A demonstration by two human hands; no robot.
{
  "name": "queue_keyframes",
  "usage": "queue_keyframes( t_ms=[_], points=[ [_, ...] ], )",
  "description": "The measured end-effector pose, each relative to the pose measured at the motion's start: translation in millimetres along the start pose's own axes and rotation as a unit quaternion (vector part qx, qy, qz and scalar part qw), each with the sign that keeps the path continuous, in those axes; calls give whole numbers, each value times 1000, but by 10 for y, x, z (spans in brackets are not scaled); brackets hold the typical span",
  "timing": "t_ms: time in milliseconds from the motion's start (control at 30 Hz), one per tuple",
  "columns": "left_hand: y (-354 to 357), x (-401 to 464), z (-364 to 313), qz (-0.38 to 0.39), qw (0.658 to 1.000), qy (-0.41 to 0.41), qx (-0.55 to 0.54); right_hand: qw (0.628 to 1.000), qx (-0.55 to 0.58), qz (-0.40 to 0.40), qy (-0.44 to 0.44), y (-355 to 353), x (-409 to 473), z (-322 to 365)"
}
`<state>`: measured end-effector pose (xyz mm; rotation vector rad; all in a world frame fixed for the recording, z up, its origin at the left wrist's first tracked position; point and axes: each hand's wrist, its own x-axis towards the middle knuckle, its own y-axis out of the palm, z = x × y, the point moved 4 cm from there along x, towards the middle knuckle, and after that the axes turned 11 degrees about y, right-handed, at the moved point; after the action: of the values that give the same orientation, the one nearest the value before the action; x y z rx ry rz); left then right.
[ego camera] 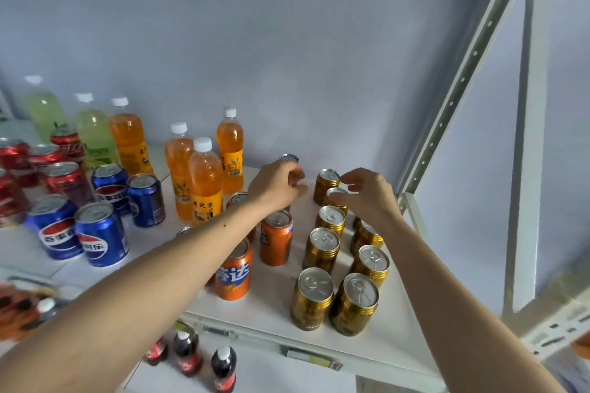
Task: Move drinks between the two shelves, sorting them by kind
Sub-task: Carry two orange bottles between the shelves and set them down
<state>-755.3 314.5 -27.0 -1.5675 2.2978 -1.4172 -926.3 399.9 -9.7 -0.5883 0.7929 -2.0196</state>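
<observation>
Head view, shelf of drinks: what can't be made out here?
- Can under the left hand: only its lid shows; the hand hides the body and any grip.
- Gold can at the right hand: fingers curl at its lid; contact unclear.
- Red cans: cut by the left edge, blurred.
- Cola bottles on the lower shelf: labels too blurred to read.
</observation>
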Motion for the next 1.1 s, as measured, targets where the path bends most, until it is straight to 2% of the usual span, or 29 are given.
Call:
queue_keyframes(
  t_ms=[200,567,1100],
  points=[
    [-585,-420,179,-29,999,14,-8,1000,19,-9,-7,298,-391,437],
    [-1395,-1111,501,-29,999,15,-19,999,39,-4,-5,763,-1078,979],
    [-1940,-1019,1194,-52,998,-30,19,996,24,63,-52,1357,-804,1495]
  ],
)
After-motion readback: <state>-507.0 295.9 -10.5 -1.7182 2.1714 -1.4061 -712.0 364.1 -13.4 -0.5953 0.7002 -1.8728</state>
